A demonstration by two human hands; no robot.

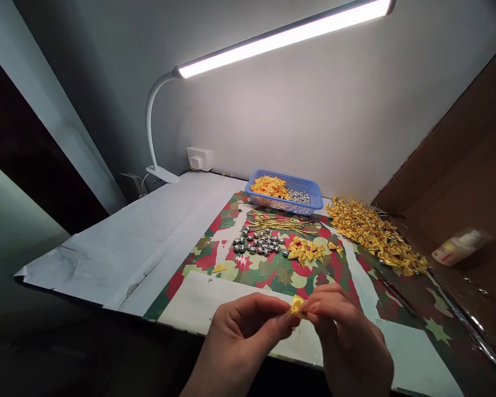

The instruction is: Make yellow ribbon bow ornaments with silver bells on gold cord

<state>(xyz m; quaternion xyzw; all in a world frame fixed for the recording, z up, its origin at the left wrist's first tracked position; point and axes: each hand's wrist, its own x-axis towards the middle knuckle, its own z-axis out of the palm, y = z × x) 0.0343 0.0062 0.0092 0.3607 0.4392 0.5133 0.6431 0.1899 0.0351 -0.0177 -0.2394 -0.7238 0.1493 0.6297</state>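
Grey walls enclose a narrow work nook, lit from above by a clamped strip lamp [281, 38] angled over the table [119, 248]. Patterned red-and-green paper [273, 273] is spread as a work mat, probably so small parts stay visible and contained. At the near edge a small yellow bow [296, 304] is pinched between the left hand [242, 331] and the right hand [347, 331], both closed narrowly on it with fingertips meeting, held close for fine handling. Supplies are laid within reach: silver beads [258, 242] at centre, loose yellow bows [308, 251] just beside them, gold wires [279, 223] behind, a blue basket [314, 190] of stock at the back, and a heap of gold pieces [374, 234] to the right.
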